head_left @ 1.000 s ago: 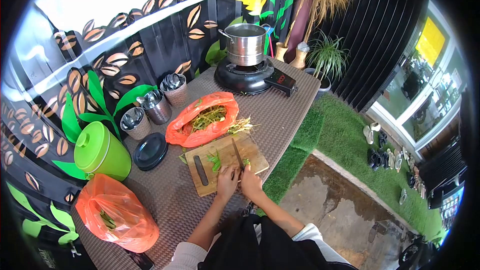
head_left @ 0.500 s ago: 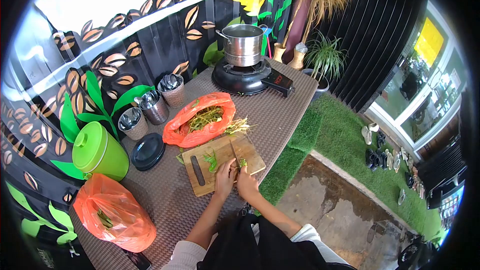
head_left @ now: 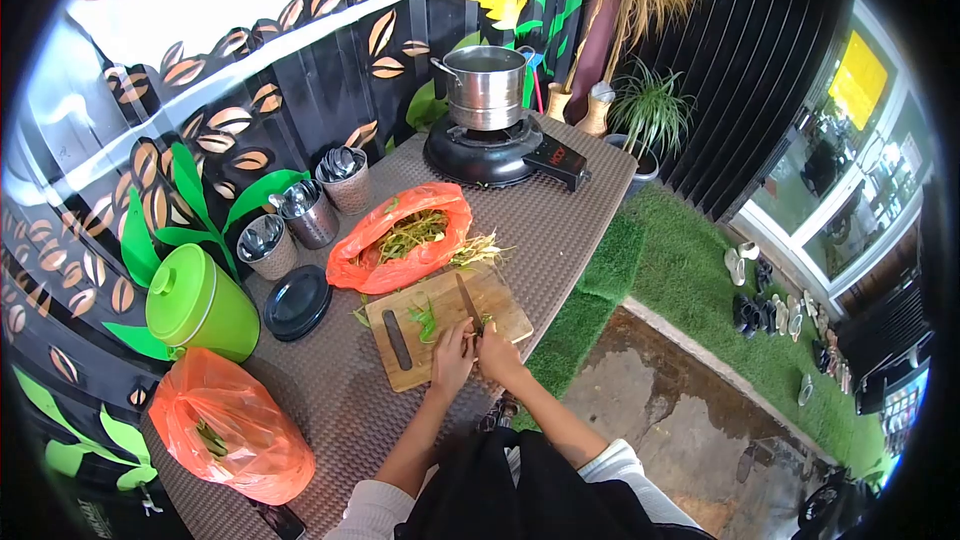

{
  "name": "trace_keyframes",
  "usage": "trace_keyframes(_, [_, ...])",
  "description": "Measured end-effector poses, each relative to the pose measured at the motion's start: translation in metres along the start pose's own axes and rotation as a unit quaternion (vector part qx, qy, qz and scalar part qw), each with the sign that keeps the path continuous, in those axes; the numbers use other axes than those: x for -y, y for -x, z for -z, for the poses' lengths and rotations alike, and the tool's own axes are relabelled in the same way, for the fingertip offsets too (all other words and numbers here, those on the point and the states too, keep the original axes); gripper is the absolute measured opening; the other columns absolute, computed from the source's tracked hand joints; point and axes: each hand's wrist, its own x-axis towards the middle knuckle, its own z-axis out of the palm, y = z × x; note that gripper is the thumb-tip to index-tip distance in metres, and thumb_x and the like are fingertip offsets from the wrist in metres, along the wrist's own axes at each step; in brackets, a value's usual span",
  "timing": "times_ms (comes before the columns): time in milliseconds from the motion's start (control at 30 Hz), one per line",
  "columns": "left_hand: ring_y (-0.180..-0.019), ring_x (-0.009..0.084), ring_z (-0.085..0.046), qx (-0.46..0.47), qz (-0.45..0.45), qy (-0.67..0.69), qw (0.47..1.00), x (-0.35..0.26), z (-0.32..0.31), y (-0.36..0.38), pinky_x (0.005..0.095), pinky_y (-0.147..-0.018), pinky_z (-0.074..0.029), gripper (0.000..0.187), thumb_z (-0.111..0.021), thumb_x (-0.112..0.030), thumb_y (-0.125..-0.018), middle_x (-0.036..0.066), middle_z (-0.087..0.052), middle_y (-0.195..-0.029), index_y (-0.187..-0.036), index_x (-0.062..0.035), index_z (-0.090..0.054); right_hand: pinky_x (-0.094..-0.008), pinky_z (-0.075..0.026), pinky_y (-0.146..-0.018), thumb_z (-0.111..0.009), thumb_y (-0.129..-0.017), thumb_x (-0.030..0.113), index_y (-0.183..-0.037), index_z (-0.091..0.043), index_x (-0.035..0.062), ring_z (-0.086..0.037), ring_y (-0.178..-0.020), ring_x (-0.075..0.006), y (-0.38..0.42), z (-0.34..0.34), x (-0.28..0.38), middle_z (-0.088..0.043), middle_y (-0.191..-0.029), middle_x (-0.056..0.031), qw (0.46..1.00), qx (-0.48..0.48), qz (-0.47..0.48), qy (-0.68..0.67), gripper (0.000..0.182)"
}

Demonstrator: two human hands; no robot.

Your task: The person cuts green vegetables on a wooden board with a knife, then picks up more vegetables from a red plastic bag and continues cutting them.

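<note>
A wooden cutting board (head_left: 507, 306) with a slot handle lies on the table. My right hand (head_left: 498, 353) is closed round the handle of a knife (head_left: 467, 294), whose blade points away from me across the board. Close beside it, my left hand (head_left: 453, 358) rests on the board with its fingers bent together next to the knife; whatever they hold is hidden. Leafy greens (head_left: 424, 321) lie on the board just beyond my left fingers. A little more green shows by the knife. Behind the board, an open orange plastic bag (head_left: 352, 266) holds stemmed greens (head_left: 412, 235).
A steel pot (head_left: 484, 90) sits on a black burner (head_left: 478, 162) at the far end. Cutlery cups (head_left: 309, 218), black plates (head_left: 296, 302), a green lidded container (head_left: 205, 305) and a second orange bag (head_left: 235, 430) line the left side. The table's right edge (head_left: 570, 285) is close.
My hands have shifted slightly on the board. The knife blade has turned a little, and less green shows beside it. The greens beyond my left hand stay about where they were.
</note>
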Motion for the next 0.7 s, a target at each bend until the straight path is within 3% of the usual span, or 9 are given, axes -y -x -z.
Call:
trace_keyframes(67, [-0.084,0.0278,-0.058,0.012,0.013,-0.009,1.000,-0.003,0.002,0.000,0.0361,-0.076,-0.048,0.039,-0.058,0.003,-0.079,0.013,-0.058,-0.092,-0.117,-0.0045,-0.054,-0.0510,-0.051,-0.071,-0.046,-0.091,0.022,-0.117,-0.036,-0.0050,-0.062,-0.084,-0.0458,0.003,-0.002,-0.002,-0.062,-0.088,-0.0296,1.000,0.020,0.007,0.001,0.039])
trace_keyframes(167, [-0.084,0.0276,-0.058,0.004,0.000,-0.008,1.000,-0.007,0.006,-0.004,0.0360,-0.075,-0.048,0.039,-0.058,0.004,-0.078,0.013,-0.058,-0.091,-0.116,-0.0043,-0.054,-0.0516,-0.050,-0.071,-0.046,-0.091,0.023,-0.114,-0.038,-0.0052,-0.062,-0.081,-0.0459,0.021,-0.007,0.010,-0.062,-0.085,-0.0291,0.999,-0.049,0.008,0.022,0.037])
trace_keyframes(267, [-0.083,0.0276,-0.057,0.005,0.010,0.002,1.000,-0.002,0.003,-0.002,0.0359,-0.076,-0.047,0.039,-0.057,0.006,-0.078,0.013,-0.058,-0.090,-0.115,-0.0038,-0.055,-0.0491,-0.051,-0.074,-0.050,-0.087,0.015,-0.109,-0.038,-0.0029,-0.063,-0.087,-0.0435,0.017,0.001,0.020,-0.064,-0.089,-0.0260,0.998,0.018,-0.060,0.028,0.031])
trace_keyframes(367, [-0.081,0.0273,-0.057,-0.001,0.028,0.022,0.999,-0.004,0.004,-0.002,0.0357,-0.075,-0.047,0.039,-0.058,0.006,-0.077,0.013,-0.057,-0.088,-0.115,-0.0036,-0.055,-0.0520,-0.050,-0.071,-0.047,-0.089,0.021,-0.114,-0.037,-0.0079,-0.063,-0.079,-0.0446,-0.001,-0.007,0.000,-0.063,-0.083,-0.0281,0.999,0.009,0.033,0.010,0.039])
trace_keyframes(500, [-0.080,0.0267,-0.056,-0.011,0.034,0.043,0.998,-0.006,0.007,-0.004,0.0349,-0.075,-0.047,0.038,-0.059,0.006,-0.077,0.012,-0.056,-0.086,-0.114,-0.0038,-0.056,-0.0521,-0.050,-0.070,-0.046,-0.090,0.022,-0.116,-0.037,-0.0072,-0.063,-0.078,-0.0442,0.023,-0.001,0.014,-0.063,-0.083,-0.0283,0.999,-0.002,0.033,0.025,0.040])
trace_keyframes(567, [-0.078,0.0266,-0.056,-0.011,0.035,0.043,0.998,-0.007,0.008,-0.004,0.0343,-0.073,-0.047,0.036,-0.059,0.006,-0.078,0.011,-0.055,-0.083,-0.112,-0.0039,-0.056,-0.0470,-0.053,-0.068,-0.046,-0.087,0.015,-0.108,-0.039,-0.0003,-0.065,-0.079,-0.0402,0.024,-0.011,0.020,-0.065,-0.084,-0.0252,0.998,-0.008,-0.043,0.040,0.026])
trace_keyframes(700, [-0.079,0.0269,-0.057,0.004,0.081,0.041,0.996,-0.009,0.010,-0.002,0.0341,-0.072,-0.048,0.031,-0.059,0.005,-0.078,0.012,-0.057,-0.083,-0.108,-0.0031,-0.058,-0.0513,-0.050,-0.068,-0.043,-0.092,0.024,-0.117,-0.036,-0.0040,-0.064,-0.077,-0.0434,0.014,-0.009,0.010,-0.063,-0.081,-0.0280,0.999,-0.018,-0.017,0.032,0.039])
